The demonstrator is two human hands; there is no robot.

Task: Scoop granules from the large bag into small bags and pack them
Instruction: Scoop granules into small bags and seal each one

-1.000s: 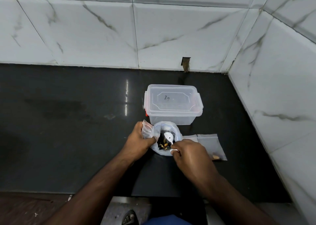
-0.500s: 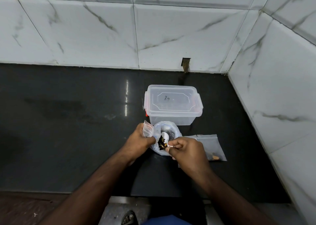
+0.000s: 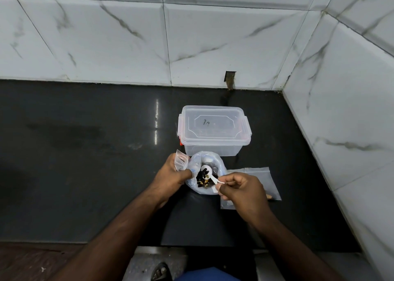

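Note:
A large clear plastic bag stands open on the black counter, with dark and golden granules inside. My left hand grips the bag's left rim together with a small clear zip bag. My right hand pinches the handle of a small white plastic spoon, whose bowl sits over the granules with a few dark pieces in it. More small clear bags lie flat to the right, partly under my right hand.
A lidded clear plastic box with orange clips stands just behind the bag. Marble-tiled walls close the back and right. The black counter stretches bare to the left; its front edge is near my forearms.
The spoon's bowl dipped into the granules and now sits raised with dark pieces in it. My right hand has shifted a little right. The left hand holds still.

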